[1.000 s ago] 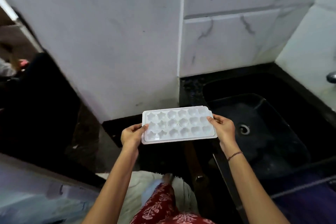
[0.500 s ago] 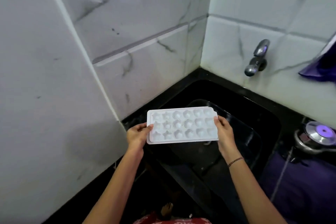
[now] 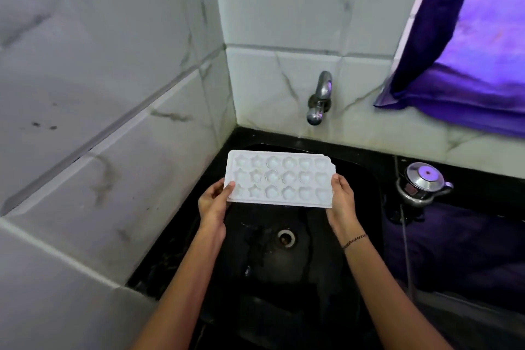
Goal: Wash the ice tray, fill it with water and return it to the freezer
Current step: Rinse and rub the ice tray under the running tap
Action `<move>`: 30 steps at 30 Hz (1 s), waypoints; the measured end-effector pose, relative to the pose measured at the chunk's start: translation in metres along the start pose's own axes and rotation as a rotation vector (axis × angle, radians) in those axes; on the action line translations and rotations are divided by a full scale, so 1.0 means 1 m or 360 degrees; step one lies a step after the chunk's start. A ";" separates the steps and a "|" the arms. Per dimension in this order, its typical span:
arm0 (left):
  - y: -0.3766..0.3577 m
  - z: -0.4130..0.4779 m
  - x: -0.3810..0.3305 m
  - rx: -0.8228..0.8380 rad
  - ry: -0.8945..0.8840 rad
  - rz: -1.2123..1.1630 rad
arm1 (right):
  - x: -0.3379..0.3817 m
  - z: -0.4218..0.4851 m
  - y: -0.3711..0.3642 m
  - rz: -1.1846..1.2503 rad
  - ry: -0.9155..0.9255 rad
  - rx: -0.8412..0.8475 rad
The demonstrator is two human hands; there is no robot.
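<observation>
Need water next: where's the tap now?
Head view, upper centre: the tap is on the back wall, above the black sink, just beyond the ice tray.

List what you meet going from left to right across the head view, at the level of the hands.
White marble-veined wall tiles → left hand → white plastic ice tray → right hand → shiny steel lidded pot

White ice tray [image 3: 279, 179] (star-patterned wells), black sink [image 3: 366, 179], grey-veined white tiles [image 3: 284, 8], purple cloth [image 3: 460, 79].
</observation>
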State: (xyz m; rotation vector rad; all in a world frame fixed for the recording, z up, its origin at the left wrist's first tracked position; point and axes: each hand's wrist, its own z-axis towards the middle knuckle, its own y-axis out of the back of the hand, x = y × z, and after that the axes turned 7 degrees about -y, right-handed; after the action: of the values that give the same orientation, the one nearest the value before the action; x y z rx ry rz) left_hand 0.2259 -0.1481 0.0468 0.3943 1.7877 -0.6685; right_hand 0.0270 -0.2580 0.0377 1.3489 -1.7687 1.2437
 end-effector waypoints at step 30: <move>-0.136 0.061 0.045 0.0353 0.0430 -0.0431 | 0.101 0.177 -0.098 -0.0855 0.0094 -0.0012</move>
State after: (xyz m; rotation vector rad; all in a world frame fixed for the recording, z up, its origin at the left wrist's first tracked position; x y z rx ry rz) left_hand 0.1798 -0.2948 0.0244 0.4102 2.0513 -1.0507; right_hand 0.1030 -0.4657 0.0865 1.6225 -1.2459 0.9607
